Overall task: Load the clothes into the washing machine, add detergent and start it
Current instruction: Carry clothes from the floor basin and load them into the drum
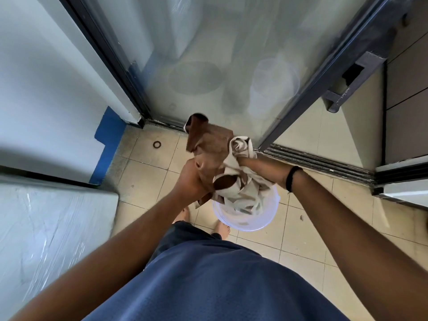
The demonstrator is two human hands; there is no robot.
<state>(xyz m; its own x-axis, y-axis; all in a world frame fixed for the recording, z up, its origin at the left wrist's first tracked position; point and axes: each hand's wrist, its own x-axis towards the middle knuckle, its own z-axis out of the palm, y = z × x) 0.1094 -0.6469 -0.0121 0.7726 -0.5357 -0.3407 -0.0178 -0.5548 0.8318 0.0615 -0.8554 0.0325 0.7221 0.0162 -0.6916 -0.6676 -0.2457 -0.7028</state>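
Beige tiled floor (148, 172) – frosted glass door (208, 54)

Head view: 1 wide-angle camera, worn on the head.
Facing: steeply down, forward over the tiled floor (150, 181).
Nearness: arms fill the foreground.

Clothes (222, 158) in both hands, over bucket (245, 218)

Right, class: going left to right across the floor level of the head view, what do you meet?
Plastic-wrapped appliance → blue wall patch → small ring on the tiles → left hand → bundle of clothes → right hand → sliding door track.
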